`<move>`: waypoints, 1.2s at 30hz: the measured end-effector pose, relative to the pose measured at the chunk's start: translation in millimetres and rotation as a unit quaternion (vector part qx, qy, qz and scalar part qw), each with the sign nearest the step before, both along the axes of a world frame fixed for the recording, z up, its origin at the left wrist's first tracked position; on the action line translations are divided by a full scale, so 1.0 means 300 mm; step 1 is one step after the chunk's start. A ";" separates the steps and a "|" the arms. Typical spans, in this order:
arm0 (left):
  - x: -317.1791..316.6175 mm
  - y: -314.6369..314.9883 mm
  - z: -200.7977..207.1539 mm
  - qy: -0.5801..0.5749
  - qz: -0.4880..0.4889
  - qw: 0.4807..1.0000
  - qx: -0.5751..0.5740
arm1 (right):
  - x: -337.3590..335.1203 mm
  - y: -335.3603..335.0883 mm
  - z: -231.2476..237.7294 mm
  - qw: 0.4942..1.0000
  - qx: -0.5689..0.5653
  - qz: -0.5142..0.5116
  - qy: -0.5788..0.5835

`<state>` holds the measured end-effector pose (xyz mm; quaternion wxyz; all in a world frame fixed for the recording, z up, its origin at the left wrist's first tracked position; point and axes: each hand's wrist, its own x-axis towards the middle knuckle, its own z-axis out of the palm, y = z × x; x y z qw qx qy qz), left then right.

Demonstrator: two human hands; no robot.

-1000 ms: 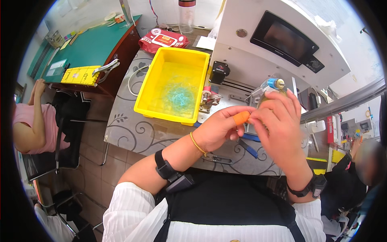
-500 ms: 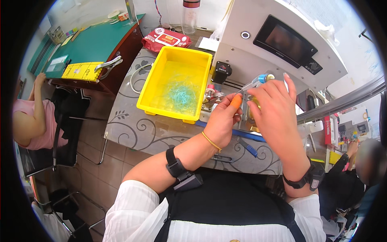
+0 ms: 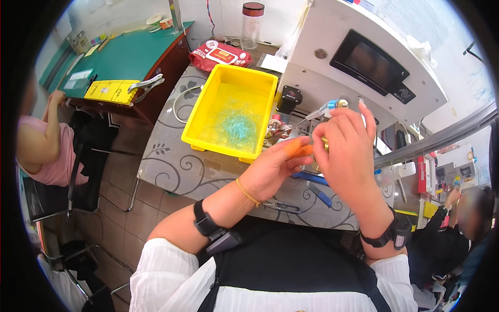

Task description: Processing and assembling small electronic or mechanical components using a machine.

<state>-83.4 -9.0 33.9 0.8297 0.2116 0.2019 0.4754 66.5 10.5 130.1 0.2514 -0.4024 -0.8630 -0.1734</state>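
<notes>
In front of the white machine (image 3: 312, 78), my left hand (image 3: 280, 162) has orange coverings on its thumb and a finger, which press close together. My right hand (image 3: 347, 143) bends over it, thumb and forefinger pinched near the left fingertips. Whatever lies between the fingers is too small or hidden to make out. Just beyond the hands, a syringe-like dispenser with a blue end (image 3: 327, 107) slants down toward small metal parts. On the left stands a yellow plastic bin (image 3: 192, 127) with a tangle of thin blue-green strands (image 3: 238, 125) inside.
A blue-handled tool (image 3: 319, 195) and a dark slim tool (image 3: 283, 207) lie near the table's front edge. Behind the bin are a red wipes pack (image 3: 218, 56) and a clear bottle (image 3: 251, 28). A metal rail (image 3: 431, 143) crosses at right. Other people sit at both sides.
Both hands have come back toward me and to the left, away from the dispenser. The round button's light ring on the machine has gone dark. My view has shifted slightly.
</notes>
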 end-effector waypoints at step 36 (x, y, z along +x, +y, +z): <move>-0.058 0.022 -0.043 0.436 0.271 0.836 0.195 | 0.372 -0.288 -0.518 0.957 -0.198 0.064 0.204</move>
